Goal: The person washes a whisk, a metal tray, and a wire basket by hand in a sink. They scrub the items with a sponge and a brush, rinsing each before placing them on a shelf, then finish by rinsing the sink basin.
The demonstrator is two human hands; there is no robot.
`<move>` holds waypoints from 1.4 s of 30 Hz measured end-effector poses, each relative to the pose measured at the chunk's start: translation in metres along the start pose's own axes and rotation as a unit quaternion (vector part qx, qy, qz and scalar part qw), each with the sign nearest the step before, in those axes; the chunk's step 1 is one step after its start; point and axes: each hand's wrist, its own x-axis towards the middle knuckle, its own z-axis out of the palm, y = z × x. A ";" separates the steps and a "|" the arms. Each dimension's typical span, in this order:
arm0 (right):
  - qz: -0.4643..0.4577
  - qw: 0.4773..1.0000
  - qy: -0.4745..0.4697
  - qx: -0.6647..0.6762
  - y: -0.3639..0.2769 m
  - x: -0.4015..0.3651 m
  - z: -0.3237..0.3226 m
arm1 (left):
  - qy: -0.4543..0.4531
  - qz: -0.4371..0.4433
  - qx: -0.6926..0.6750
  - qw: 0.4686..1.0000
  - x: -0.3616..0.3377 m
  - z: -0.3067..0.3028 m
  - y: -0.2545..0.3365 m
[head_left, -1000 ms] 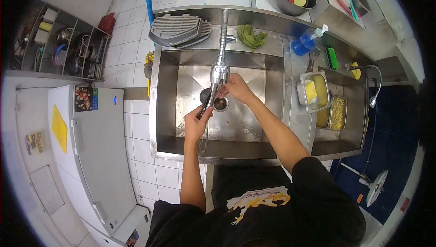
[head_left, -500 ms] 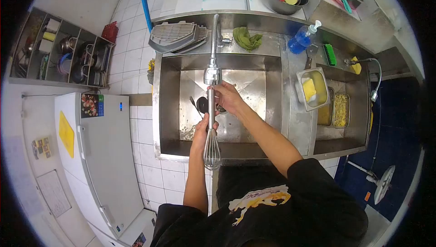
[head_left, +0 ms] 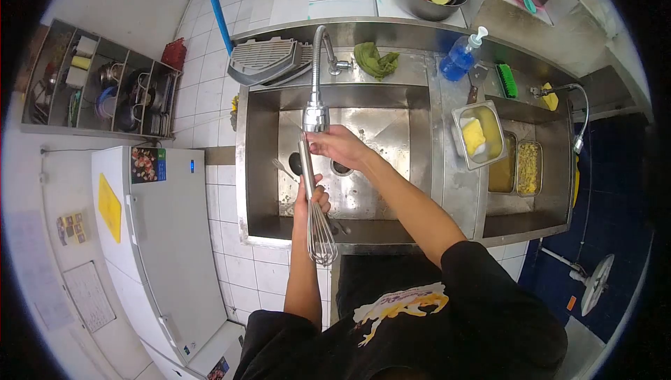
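Evidently, a wire whisk (head_left: 307, 167) stands in the left hand's (head_left: 301, 199) grasp, its handle top beside the right hand (head_left: 341, 144).
Its wires fan out on the body side of the left hand, over the sink's (head_left: 241, 170) near rim; the handle rises past the right hand's fingertips, which crowd so close beneath the faucet head (head_left: 316, 118) that I cannot tell whether they grip it. The right hand and wrist partly cover the drain (head_left: 340, 168); left of both hands lies a black utensil (head_left: 296, 164), its type unclear. Farther beyond the hands sits a crumpled green cloth (head_left: 376, 60).
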 end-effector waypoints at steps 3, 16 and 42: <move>-0.022 0.999 -0.025 -0.013 -0.005 0.001 -0.003 | -0.048 -0.048 0.021 0.997 0.002 -0.007 0.002; -0.180 0.945 0.066 -0.264 0.003 -0.001 -0.041 | 0.158 0.038 0.267 0.950 -0.008 0.045 -0.011; -0.095 0.673 0.365 -0.637 -0.413 -0.192 -0.098 | 0.068 -0.055 0.192 0.977 0.038 0.075 -0.066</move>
